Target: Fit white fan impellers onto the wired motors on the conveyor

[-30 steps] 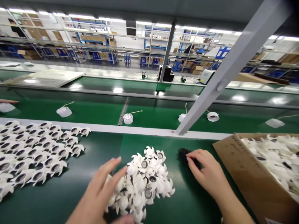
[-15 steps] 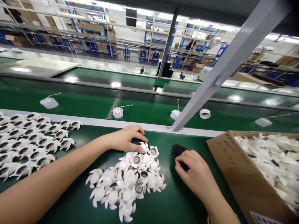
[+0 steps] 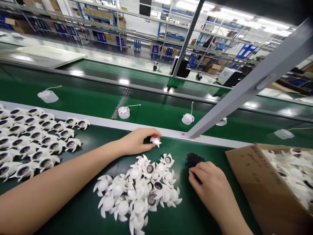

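Observation:
Between the thumb and fingers of my left hand is a small white fan impeller, lifted just beyond a loose heap of similar impellers. Some in the heap show dark round hubs; others lie with smooth white domes up. My right hand is closed in a pinch at the near edge of a pile of tiny black parts. Whatever its fingertips hold is too small or hidden to make out.
Rows of impellers lie hub up at left. A cardboard box full of impellers stands at right. Beyond a pale rail, white round housings with wires sit on a green belt. A slanted grey post rises ahead.
My left hand has taken an impeller from the top of the heap and raised it clear. My right hand stays by the black parts, still pinched. The camera view has shifted slightly.

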Action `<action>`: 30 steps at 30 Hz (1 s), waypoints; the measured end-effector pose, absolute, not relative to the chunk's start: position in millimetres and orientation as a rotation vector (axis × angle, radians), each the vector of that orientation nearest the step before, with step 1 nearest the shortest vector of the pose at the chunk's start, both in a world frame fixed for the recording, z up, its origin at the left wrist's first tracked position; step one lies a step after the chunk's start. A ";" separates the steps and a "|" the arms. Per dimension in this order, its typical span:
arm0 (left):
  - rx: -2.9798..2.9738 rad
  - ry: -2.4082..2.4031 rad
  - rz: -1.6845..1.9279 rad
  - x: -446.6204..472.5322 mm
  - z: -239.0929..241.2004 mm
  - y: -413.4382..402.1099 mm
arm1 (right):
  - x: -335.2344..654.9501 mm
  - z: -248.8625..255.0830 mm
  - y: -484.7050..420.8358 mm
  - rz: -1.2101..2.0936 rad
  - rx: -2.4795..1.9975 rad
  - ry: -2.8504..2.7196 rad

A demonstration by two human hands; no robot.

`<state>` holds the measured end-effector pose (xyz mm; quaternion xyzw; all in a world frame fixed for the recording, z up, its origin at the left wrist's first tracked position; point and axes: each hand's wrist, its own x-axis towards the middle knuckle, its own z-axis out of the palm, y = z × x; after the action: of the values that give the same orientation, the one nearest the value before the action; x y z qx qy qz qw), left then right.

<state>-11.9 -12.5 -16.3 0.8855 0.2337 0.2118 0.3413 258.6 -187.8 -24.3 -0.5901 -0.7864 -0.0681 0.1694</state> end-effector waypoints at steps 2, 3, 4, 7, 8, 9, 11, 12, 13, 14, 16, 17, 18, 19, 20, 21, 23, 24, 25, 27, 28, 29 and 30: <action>2.453 0.649 0.670 -12.3 -19.8 -12.1 | 251.0 -21.6 -189.6 -0.310 -1.715 -2.282; 2.516 0.647 0.712 -12.8 -21.1 -12.3 | 247.6 -20.6 -190.2 -0.365 -1.736 -2.303; 2.551 0.623 0.745 -13.3 -21.9 -12.6 | 244.7 -20.0 -190.5 -0.414 -1.759 -2.321; 2.520 0.470 0.796 -15.8 -23.4 -12.7 | 240.7 -20.4 -189.0 -0.503 -1.800 -2.348; 2.496 0.427 0.801 -16.8 -23.9 -11.9 | 241.0 -21.1 -188.1 -0.505 -1.802 -2.357; 2.476 0.406 0.800 -17.8 -24.6 -10.5 | 242.1 -21.8 -187.1 -0.494 -1.805 -2.368; 2.451 0.440 0.772 -19.8 -26.4 -5.8 | 245.2 -22.0 -185.0 -0.455 -1.816 -2.387; 2.448 0.481 0.737 -20.7 -27.5 -2.9 | 246.6 -21.0 -183.7 -0.431 -1.824 -2.389; 2.450 0.516 0.691 -21.4 -28.7 0.3 | 247.3 -18.7 -181.7 -0.394 -1.828 -2.379; 2.453 0.537 0.647 -21.9 -29.8 3.4 | 246.9 -15.3 -178.8 -0.329 -1.824 -2.359; 2.451 0.545 0.600 -22.3 -31.7 8.5 | 241.3 -5.0 -168.4 -0.101 -1.796 -2.293; 2.441 0.538 0.601 -22.2 -32.5 10.2 | 236.0 0.9 -160.5 0.046 -1.775 -2.253; 2.427 0.531 0.610 -22.1 -33.0 11.3 | 229.2 6.7 -150.6 0.192 -1.750 -2.214; 2.414 0.530 0.618 -21.9 -33.3 11.8 | 221.3 11.5 -139.1 0.319 -1.722 -2.184; 2.405 0.534 0.621 -21.7 -33.3 11.8 | 212.8 14.8 -126.4 0.421 -1.693 -2.163; 2.402 0.542 0.619 -21.6 -33.0 11.5 | 204.4 16.3 -113.2 0.502 -1.665 -2.149; 2.411 0.555 0.605 -21.7 -32.0 10.5 | 189.7 13.6 -89.0 0.634 -1.611 -2.133; 2.419 0.556 0.598 -21.9 -31.3 10.2 | 183.9 10.0 -79.5 0.690 -1.587 -2.126; 2.427 0.553 0.593 -22.0 -30.5 9.9 | 179.3 5.4 -72.4 0.733 -1.570 -2.119; 2.438 0.544 0.578 -21.9 -29.1 10.1 | 173.7 -4.0 -65.2 0.747 -1.556 -2.122; 2.442 0.541 0.571 -21.7 -28.6 10.5 | 172.2 -7.9 -64.6 0.707 -1.563 -2.133; 2.446 0.538 0.563 -21.4 -28.3 10.9 | 171.4 -10.8 -65.1 0.646 -1.576 -2.149; 2.450 0.537 0.554 -20.9 -28.0 11.4 | 170.9 -12.7 -66.2 0.576 -1.593 -2.164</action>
<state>-20.9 11.4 -28.0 0.9150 0.2005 0.2070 0.2825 170.9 -66.2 -12.7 -0.5684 -0.7723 0.2055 0.1956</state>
